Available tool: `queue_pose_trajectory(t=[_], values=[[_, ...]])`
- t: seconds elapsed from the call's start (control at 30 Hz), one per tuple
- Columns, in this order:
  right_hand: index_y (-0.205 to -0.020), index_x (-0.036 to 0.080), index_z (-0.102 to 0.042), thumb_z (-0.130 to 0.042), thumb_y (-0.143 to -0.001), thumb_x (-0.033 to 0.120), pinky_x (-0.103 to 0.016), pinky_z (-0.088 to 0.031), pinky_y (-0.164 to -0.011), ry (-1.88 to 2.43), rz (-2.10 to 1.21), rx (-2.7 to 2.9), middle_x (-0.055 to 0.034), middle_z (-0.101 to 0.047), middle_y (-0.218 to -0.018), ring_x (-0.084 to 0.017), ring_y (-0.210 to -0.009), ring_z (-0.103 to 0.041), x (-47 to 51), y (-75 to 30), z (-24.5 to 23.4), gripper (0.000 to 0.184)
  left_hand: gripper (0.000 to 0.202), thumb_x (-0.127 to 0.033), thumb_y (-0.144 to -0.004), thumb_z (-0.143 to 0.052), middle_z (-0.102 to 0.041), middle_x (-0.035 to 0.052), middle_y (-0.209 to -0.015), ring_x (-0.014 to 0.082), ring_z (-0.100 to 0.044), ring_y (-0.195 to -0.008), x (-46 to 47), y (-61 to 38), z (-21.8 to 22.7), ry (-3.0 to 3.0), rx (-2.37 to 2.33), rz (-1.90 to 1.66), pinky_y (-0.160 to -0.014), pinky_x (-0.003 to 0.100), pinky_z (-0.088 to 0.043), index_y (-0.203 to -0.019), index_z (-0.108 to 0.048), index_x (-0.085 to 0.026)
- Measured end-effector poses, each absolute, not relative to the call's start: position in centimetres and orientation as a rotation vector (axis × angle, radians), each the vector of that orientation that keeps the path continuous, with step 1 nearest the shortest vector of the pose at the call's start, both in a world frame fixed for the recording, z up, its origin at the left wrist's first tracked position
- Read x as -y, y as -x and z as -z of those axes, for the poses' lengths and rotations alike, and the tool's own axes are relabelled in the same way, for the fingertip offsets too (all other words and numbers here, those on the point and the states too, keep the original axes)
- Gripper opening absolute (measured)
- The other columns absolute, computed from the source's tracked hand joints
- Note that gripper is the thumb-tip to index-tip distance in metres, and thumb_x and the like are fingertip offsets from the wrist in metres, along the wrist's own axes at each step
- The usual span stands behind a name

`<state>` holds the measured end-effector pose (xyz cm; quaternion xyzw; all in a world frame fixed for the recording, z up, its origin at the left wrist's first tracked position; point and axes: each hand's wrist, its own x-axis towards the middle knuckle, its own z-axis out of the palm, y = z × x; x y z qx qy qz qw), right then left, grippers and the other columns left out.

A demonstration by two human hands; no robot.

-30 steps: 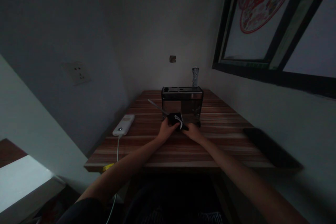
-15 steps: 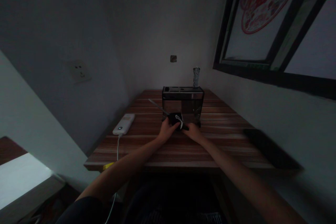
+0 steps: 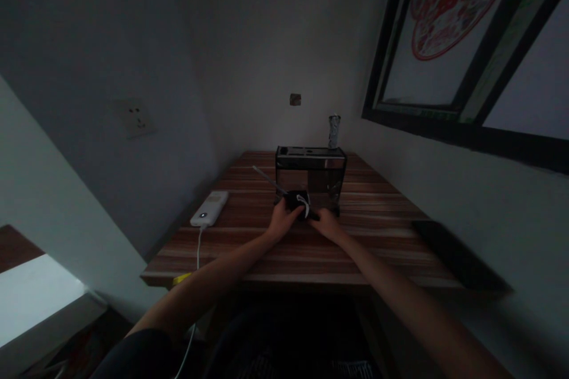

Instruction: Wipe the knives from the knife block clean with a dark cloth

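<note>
Both hands are on a small black object (image 3: 294,199) at the middle of the table, in front of a clear box. A curved white strip or cord (image 3: 306,206) lies across it, and a thin pale rod or tube (image 3: 267,179) slants up and left from behind it. My left hand (image 3: 283,218) is closed on its left side, thumb on top. On the right, my right hand (image 3: 326,223) pinches its dark, narrow end. Dim light hides what exactly the black object is. The clear box with a black frame (image 3: 311,160) stands just behind it.
A silvery patterned cylinder (image 3: 333,132) stands on the box's right end. At left lies a white power bank (image 3: 210,208) with a white cable (image 3: 198,249) running off the table (image 3: 249,157). A dark flat slab (image 3: 460,254) lies by the right wall. Something yellow (image 3: 181,278) shows at the front-left edge.
The view has shifted very slightly. Both hands keep the same hold on the black object, with no clear movement.
</note>
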<state>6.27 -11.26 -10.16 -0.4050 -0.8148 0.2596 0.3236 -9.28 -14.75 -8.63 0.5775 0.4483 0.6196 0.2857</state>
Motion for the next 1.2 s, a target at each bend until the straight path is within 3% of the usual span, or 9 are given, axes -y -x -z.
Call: queue_pose_trajectory(t=[0.3,0.77,1.2], values=[[-0.079,0.012,-0.066,-0.053,-0.072,0.037,-0.024,-0.04,-0.056,1.036,-0.707,2.104,-0.0039,-0.065,-0.071,-0.019,-0.067,-0.057,11.9,-5.8,9.5,0.03,0.031,-0.032,-0.062,-0.066,-0.065,0.0071,-0.085,0.0192,-0.06,-0.079,14.4,10.8,6.9,-1.52,-1.27,-1.779,-0.071,0.029,-0.046,-0.086,-0.059,-0.014],[-0.073,0.012,-0.066,-0.051,-0.072,0.045,-0.021,-0.036,-0.053,0.994,-0.724,2.147,-0.0019,-0.061,-0.064,-0.016,-0.062,-0.054,12.3,-5.8,9.7,0.036,0.035,-0.042,-0.071,-0.057,-0.064,0.0057,-0.089,0.0161,-0.058,-0.084,13.8,16.1,2.7,-1.211,-1.272,-2.381,-0.077,0.025,-0.042,-0.089,-0.06,-0.013],[-0.076,0.012,-0.067,-0.052,-0.073,0.041,-0.022,-0.038,-0.056,0.975,-0.691,2.166,-0.0032,-0.065,-0.07,-0.017,-0.065,-0.057,12.2,-6.0,9.7,0.033,0.038,-0.044,-0.07,-0.057,-0.064,0.0068,-0.091,0.0174,-0.058,-0.086,13.5,15.1,3.9,-1.208,-1.259,-2.302,-0.078,0.027,-0.043,-0.091,-0.059,-0.012]])
